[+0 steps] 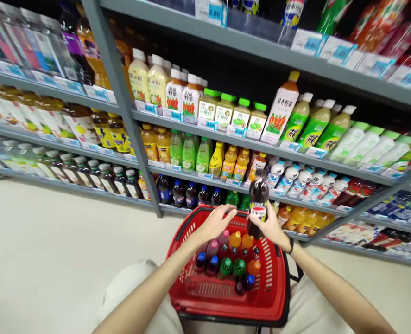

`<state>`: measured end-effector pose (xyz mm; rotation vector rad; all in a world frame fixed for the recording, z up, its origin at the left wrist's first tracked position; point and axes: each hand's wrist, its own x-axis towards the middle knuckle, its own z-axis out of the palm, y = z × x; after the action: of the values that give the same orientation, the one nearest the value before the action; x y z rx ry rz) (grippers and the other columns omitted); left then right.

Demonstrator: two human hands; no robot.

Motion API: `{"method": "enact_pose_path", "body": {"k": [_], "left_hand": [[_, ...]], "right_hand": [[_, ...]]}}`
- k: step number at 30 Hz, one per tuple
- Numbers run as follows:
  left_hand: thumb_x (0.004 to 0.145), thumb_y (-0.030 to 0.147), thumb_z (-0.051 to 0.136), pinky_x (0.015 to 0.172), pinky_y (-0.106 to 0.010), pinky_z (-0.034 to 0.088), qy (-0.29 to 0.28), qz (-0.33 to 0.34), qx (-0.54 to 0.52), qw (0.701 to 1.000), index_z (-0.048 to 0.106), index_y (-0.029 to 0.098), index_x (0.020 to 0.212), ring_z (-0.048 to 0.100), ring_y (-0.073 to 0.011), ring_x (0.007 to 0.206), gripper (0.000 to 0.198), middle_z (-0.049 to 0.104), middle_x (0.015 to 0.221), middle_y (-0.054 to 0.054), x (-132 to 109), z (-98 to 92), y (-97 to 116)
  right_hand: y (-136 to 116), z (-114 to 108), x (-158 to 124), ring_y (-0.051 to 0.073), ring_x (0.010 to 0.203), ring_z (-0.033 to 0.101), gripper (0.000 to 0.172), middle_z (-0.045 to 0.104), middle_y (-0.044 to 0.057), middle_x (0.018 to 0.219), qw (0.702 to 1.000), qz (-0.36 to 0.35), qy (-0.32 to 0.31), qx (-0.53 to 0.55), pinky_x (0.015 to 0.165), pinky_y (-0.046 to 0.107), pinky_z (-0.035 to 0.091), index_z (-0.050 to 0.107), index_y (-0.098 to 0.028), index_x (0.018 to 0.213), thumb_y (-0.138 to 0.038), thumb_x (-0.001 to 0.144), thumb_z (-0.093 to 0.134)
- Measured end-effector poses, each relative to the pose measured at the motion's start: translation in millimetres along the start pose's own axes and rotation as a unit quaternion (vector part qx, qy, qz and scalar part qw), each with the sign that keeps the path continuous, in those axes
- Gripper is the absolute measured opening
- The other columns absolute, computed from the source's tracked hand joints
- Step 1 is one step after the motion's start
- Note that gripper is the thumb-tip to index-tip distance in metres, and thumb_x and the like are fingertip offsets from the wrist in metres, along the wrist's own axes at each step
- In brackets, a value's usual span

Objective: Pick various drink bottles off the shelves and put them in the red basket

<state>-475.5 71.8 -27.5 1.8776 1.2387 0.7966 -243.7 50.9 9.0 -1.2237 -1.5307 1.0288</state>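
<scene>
My right hand point(270, 227) is wrapped round the lower part of a dark cola bottle point(259, 191), which stands nearly upright over the right back part of the red shopping basket point(280, 297). My left hand point(218, 223) hovers over the basket's back left part, fingers stretched out and nothing in them. Inside the basket are several bottles: ones with pink caps, an orange drink bottle point(235, 239), a green bottle point(226, 266) and a blue-capped dark bottle point(212, 264). The basket sits between my knees.
Before me a grey shelf rack point(132, 134) holds rows of drinks. Dark blue-capped bottles point(178, 192) stand on its bottom shelf behind the basket, with orange drink bottles point(297, 217) to the right. Pale floor point(52, 241) spreads to the left.
</scene>
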Motion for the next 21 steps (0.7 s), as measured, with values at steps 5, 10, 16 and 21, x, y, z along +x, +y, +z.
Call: {"method": "enact_pose_path", "body": {"k": [5,10,16,21], "left_hand": [[0.078,0.043,0.087,0.114,-0.041,0.052,-0.023,-0.021,-0.304,0.952,0.071,0.011,0.124,0.071,-0.0279,0.123,0.058,0.074,0.133,-0.018,-3,33.9,3],[0.061,0.04,0.1,0.109,-0.045,0.053,0.016,-0.117,-0.341,0.933,0.076,0.012,0.11,0.074,-0.0295,0.112,0.06,0.08,0.118,-0.016,-10,46.6,5],[0.063,0.038,0.1,0.108,-0.039,0.055,0.081,-0.096,-0.389,0.912,0.078,0.014,0.11,0.072,-0.0285,0.119,0.057,0.079,0.121,-0.013,-7,44.8,2],[0.066,0.045,0.099,0.112,-0.041,0.053,0.076,-0.088,-0.438,0.891,0.078,0.014,0.119,0.072,-0.0297,0.122,0.065,0.077,0.129,-0.015,-4,41.8,-9]], "right_hand": [[96,23,-71,0.03,0.1,0.07,0.056,0.073,0.012,0.118,0.994,0.067,-0.083,-0.021,0.095,0.047,0.058,0.061,-0.021,0.132,-0.043,0.085,0.08],[110,28,-89,0.029,0.111,0.07,0.067,0.071,0.011,0.127,0.985,0.116,-0.102,0.081,0.102,0.044,0.056,0.062,-0.023,0.138,-0.047,0.08,0.087],[117,33,-74,0.031,0.088,0.074,0.076,0.075,0.015,0.094,0.864,0.317,-0.166,0.355,0.072,0.041,0.062,0.071,-0.016,0.112,-0.084,0.093,0.042],[126,46,-85,0.023,0.059,0.069,0.08,0.074,0.015,0.084,0.764,0.381,-0.297,0.427,0.049,0.03,0.055,0.068,-0.011,0.102,-0.081,0.097,0.03]]}}
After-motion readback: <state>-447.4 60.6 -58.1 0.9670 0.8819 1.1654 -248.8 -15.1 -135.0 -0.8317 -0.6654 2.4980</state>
